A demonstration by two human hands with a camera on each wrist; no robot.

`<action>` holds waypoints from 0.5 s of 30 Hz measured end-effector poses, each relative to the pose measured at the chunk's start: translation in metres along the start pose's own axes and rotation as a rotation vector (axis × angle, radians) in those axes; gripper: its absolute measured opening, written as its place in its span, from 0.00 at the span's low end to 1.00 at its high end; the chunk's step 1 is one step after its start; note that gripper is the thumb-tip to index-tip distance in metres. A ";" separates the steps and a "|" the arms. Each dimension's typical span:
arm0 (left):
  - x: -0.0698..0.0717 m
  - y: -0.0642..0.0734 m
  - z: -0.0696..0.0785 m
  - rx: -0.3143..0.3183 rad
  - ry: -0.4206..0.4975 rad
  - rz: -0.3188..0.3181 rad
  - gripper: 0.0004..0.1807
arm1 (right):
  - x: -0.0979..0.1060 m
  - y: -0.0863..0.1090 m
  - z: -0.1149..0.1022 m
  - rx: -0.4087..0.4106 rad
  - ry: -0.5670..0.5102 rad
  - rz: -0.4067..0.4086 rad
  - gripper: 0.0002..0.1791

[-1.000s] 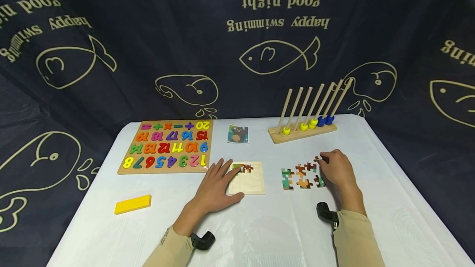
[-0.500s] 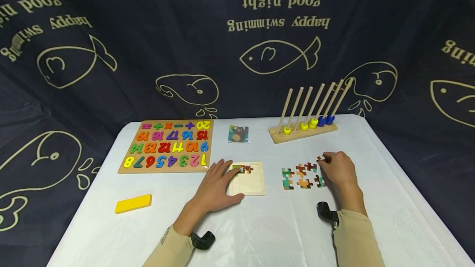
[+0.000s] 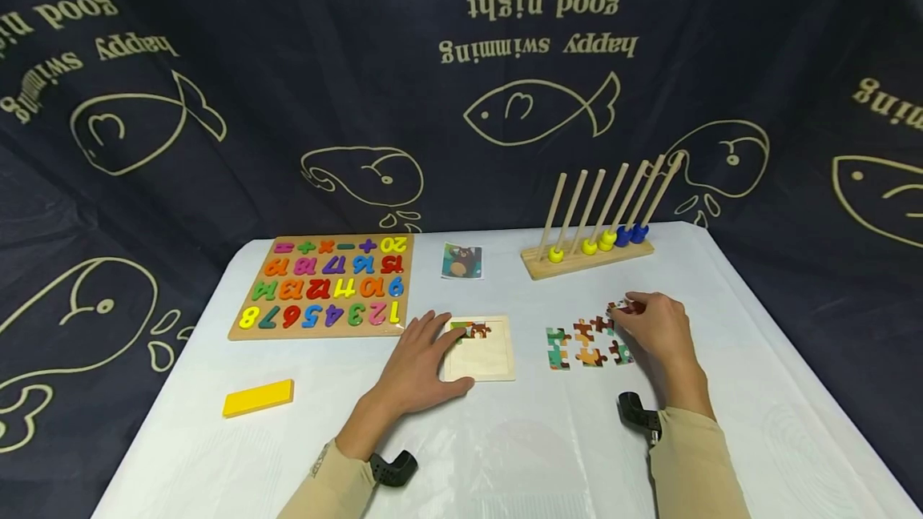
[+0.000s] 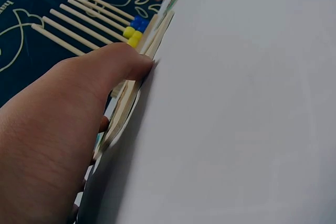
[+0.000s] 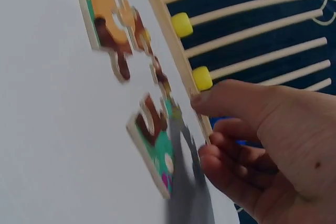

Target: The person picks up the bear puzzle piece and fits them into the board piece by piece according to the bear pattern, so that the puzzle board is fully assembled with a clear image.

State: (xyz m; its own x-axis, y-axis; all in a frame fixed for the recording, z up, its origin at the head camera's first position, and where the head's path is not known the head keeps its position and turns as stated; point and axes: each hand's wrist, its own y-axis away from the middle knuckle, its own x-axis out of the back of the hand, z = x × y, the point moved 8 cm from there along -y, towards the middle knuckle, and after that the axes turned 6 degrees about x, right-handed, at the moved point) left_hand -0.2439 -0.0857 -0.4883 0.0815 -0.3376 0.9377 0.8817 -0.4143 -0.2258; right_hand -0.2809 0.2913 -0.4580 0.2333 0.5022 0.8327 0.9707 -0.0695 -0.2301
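Note:
My left hand (image 3: 418, 363) rests on the left side of a square wooden puzzle tray (image 3: 479, 359), fingers spread. Its index finger touches the joined bear puzzle pieces (image 3: 478, 330) in the tray's top left corner, and its thumb lies at the near edge, as the left wrist view also shows. To the right, my right hand (image 3: 659, 327) pinches a dark brown puzzle piece (image 3: 634, 307) just above the table; the fingers partly hide it. Several loose puzzle pieces (image 3: 591, 357) lie left of this hand. In the right wrist view, a green-and-brown corner piece (image 5: 155, 150) lies near the fingertips.
A number board (image 3: 328, 287) lies at the back left, with a yellow block (image 3: 258, 398) nearer. Behind the tray is a bear picture card (image 3: 462, 261). A peg abacus (image 3: 587, 259) with yellow and blue beads stands at the back right, before a dark fish-print cloth (image 3: 433, 102).
My right hand's fingertips have shifted slightly, and more of the dark brown piece shows between them now. The left hand and the tray have stayed in place.

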 end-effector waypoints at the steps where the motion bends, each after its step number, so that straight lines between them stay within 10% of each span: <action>1: 0.000 0.000 0.000 0.000 0.005 0.001 0.44 | -0.002 -0.001 -0.003 0.026 -0.011 -0.009 0.29; 15: 0.003 0.002 0.002 -0.002 0.023 -0.002 0.44 | -0.033 -0.005 -0.074 0.356 -0.256 -0.148 0.21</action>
State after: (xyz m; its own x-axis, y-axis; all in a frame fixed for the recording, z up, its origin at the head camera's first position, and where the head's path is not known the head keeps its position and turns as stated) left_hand -0.2411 -0.0858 -0.4856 0.0685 -0.3561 0.9319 0.8809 -0.4168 -0.2240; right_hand -0.2893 0.2114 -0.4475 0.0288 0.6844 0.7285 0.9019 0.2964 -0.3141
